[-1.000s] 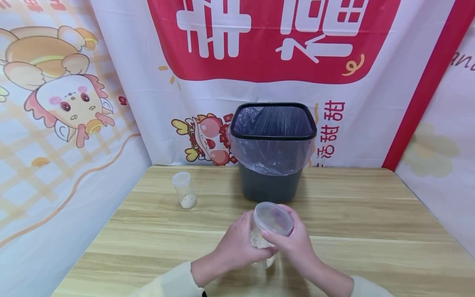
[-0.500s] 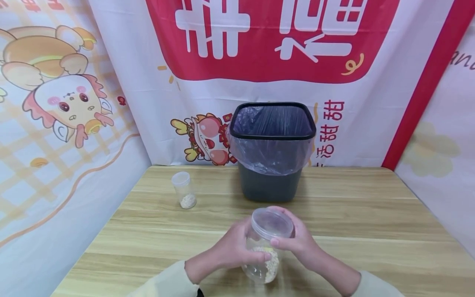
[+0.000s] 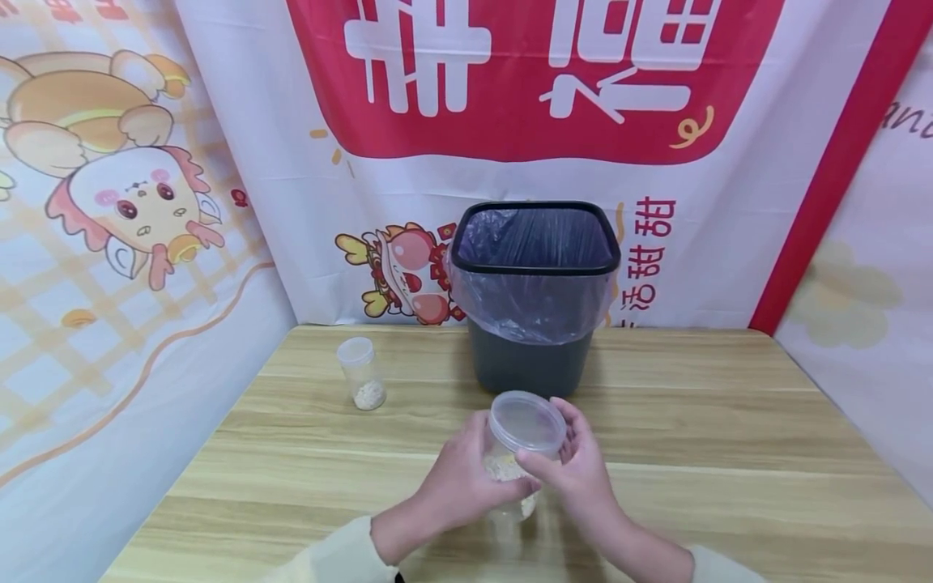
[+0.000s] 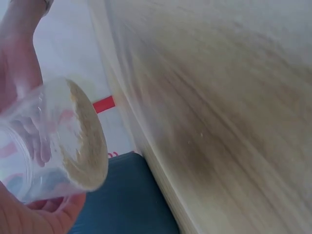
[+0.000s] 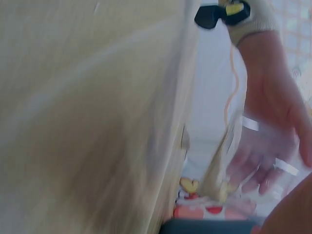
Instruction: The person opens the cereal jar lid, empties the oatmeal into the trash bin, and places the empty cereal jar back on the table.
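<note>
A clear plastic jar (image 3: 503, 470) with a translucent lid (image 3: 528, 421) is held above the table. Pale flakes (image 4: 92, 141), like oats, lie heaped toward its base in the left wrist view. My left hand (image 3: 466, 478) grips the jar's body, thumb across the near side. At the upper right side my right hand (image 3: 583, 478) holds the jar by its lid, with the thumb in front and the fingers behind. The far fingers are partly hidden by the jar. In the right wrist view the jar is blurred, with the left hand (image 5: 273, 107) around it.
A smaller clear jar (image 3: 361, 374) with a white lid and some pale flakes stands upright at the back left of the wooden table (image 3: 692, 421). Behind my hands stands a dark bin (image 3: 530, 356) with a clear liner. Printed cloths hang around the table.
The jar dipped and showed more of its side half a second ago; now it is higher again and slightly left. The right hand's fingers have shifted around the lid.
</note>
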